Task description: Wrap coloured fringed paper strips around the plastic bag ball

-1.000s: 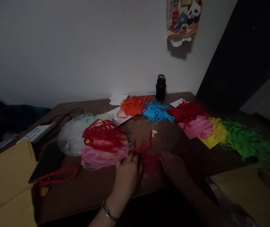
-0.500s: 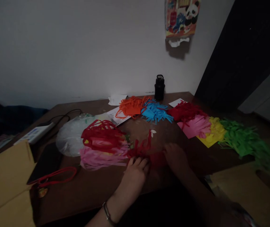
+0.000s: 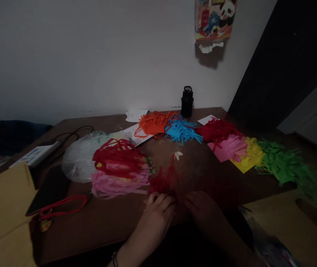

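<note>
Left hand (image 3: 160, 210) back upward, fingers (image 3: 164, 200) curled; right hand (image 3: 201, 209) near, dimly lit.

Two hands (image 3: 160, 205) (image 3: 201, 207), one black bottle (image 3: 187, 102), one panda pack (image 3: 215, 22), and across the back and right one orange paper bunch (image 3: 155, 124), one blue bunch (image 3: 183, 129), one red bunch (image 3: 219, 130), one pink bunch (image 3: 229, 148), one yellow bunch (image 3: 250, 154) and one green bunch (image 3: 284, 163) can be counted.

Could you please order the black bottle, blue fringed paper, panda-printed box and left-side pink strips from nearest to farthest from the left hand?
From the left hand, head view:
1. Pink strips, to its left.
2. Blue fringed paper, toward the back.
3. Black bottle, behind the paper.
4. Panda-printed box, high on the wall.
</note>
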`<state>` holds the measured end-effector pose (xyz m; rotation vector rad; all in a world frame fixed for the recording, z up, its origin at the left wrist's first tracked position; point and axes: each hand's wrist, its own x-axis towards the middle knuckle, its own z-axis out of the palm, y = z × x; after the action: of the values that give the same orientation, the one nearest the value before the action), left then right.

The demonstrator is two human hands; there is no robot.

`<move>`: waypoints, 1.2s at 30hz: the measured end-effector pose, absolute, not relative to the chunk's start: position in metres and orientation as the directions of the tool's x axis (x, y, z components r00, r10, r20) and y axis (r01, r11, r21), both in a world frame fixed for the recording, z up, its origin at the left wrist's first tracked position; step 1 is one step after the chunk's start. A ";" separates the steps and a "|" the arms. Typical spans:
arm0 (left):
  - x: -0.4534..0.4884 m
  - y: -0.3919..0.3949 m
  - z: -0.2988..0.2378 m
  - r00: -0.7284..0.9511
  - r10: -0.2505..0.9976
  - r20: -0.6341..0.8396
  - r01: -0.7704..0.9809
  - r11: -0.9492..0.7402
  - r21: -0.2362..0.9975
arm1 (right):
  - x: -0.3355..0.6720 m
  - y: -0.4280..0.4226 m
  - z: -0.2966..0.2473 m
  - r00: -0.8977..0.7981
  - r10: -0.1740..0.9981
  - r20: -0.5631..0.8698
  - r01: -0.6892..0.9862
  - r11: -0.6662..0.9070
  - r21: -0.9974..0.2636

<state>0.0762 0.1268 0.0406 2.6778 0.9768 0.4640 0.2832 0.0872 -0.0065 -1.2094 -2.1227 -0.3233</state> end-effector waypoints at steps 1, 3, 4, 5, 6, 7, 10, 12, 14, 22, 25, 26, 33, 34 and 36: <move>0.075 0.126 0.037 0.721 0.661 0.208 0.587 -0.742 0.323 | 0.285 0.085 -0.006 -0.353 0.668 0.655 0.830 0.547 -0.111; 0.073 0.125 0.031 0.700 0.678 0.224 0.617 -0.732 0.290 | 0.290 0.080 -0.007 -0.353 0.677 0.646 0.821 0.555 -0.132; 0.072 0.126 0.029 0.689 0.685 0.238 0.629 -0.728 0.273 | 0.292 0.079 -0.007 -0.347 0.691 0.634 0.822 0.549 -0.148; 0.073 0.126 0.028 0.680 0.690 0.249 0.640 -0.724 0.258 | 0.293 0.078 -0.008 -0.333 0.711 0.620 0.829 0.534 -0.167; 0.073 0.127 0.028 0.673 0.696 0.253 0.650 -0.718 0.247 | 0.294 0.077 -0.009 -0.312 0.734 0.604 0.840 0.510 -0.186; 0.075 0.129 0.029 0.665 0.705 0.249 0.662 -0.710 0.241 | 0.294 0.076 -0.009 -0.284 0.758 0.587 0.854 0.479 -0.205; 0.083 0.133 0.034 0.636 0.746 0.196 0.705 -0.665 0.247 | 0.291 0.076 -0.011 -0.157 0.793 0.588 0.893 0.368 -0.258; 0.089 0.138 0.037 0.616 0.770 0.167 0.732 -0.638 0.239 | 0.287 0.076 -0.010 -0.046 0.794 0.607 0.909 0.286 -0.304; 0.095 0.142 0.039 0.605 0.781 0.154 0.753 -0.625 0.207 | 0.283 0.077 -0.007 0.052 0.796 0.604 0.915 0.205 -0.349; 0.107 0.151 0.039 0.512 0.852 0.111 0.841 -0.523 0.138 | 0.276 0.084 0.000 0.212 0.818 0.536 0.921 0.017 -0.390; 0.109 0.152 0.039 0.503 0.857 0.113 0.848 -0.515 0.127 | 0.276 0.085 -0.001 0.220 0.829 0.514 0.924 -0.007 -0.383; 0.109 0.153 0.039 0.502 0.857 0.114 0.849 -0.513 0.124 | 0.277 0.086 -0.001 0.220 0.832 0.510 0.923 -0.009 -0.384; 0.113 0.156 0.038 0.479 0.868 0.128 0.863 -0.493 0.110 | 0.279 0.088 0.003 0.213 0.862 0.461 0.928 -0.031 -0.371; 0.113 0.157 0.037 0.470 0.872 0.140 0.868 -0.485 0.107 | 0.279 0.089 0.002 0.216 0.857 0.469 0.931 -0.035 -0.364; 0.113 0.158 0.035 0.496 0.850 0.175 0.848 -0.518 0.111 | 0.278 0.091 0.001 0.210 0.827 0.522 0.939 -0.022 -0.342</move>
<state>0.1135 0.1581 0.0350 2.7087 1.5381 0.3257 0.2784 0.0909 0.0008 -1.8655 -1.6367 -0.2327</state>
